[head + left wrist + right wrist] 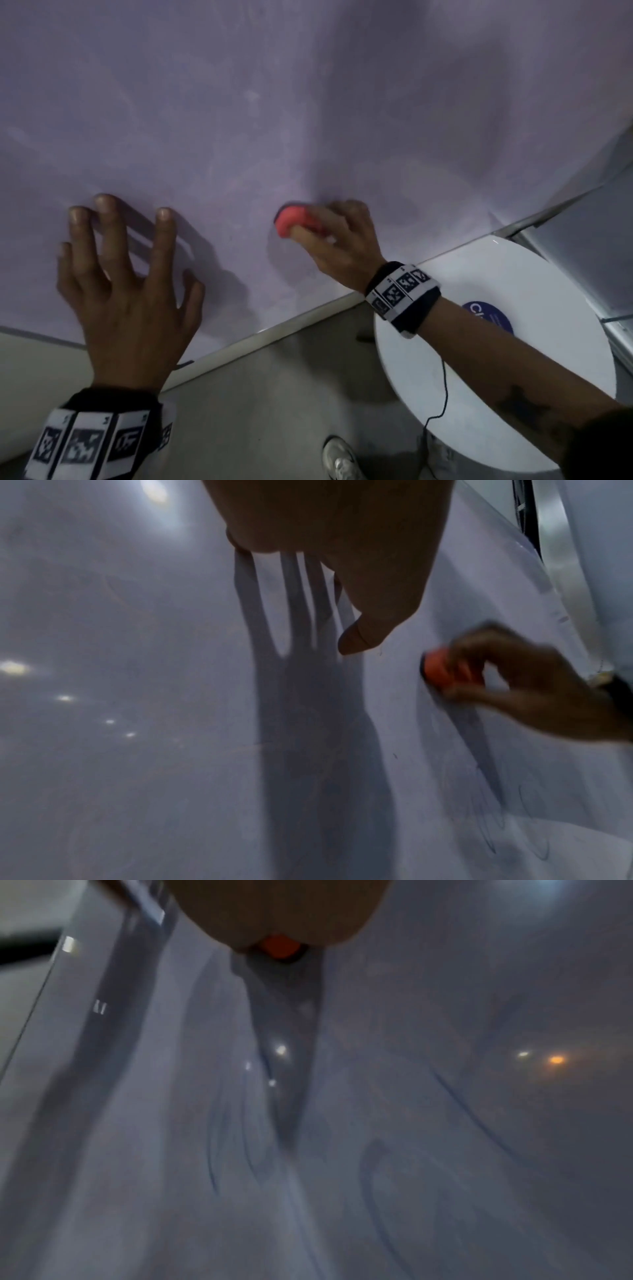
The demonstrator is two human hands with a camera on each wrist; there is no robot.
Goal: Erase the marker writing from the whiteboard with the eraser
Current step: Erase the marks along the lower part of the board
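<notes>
The whiteboard (308,102) fills most of the head view, smeared pale purple. My right hand (337,236) grips a small red eraser (291,221) and holds it against the board near its lower edge. The same eraser (441,669) shows blurred in the left wrist view and the eraser (279,946) peeks out under the palm in the right wrist view. Faint blue marker strokes (459,1102) remain on the board there. My left hand (126,274) rests on the board to the left, fingers spread and straight.
The board's metal lower frame (274,335) runs diagonally. Under my right forearm stands a round white table (513,308) with a blue label (486,317) and a thin black cord. Grey floor and a white shoe (340,459) lie below.
</notes>
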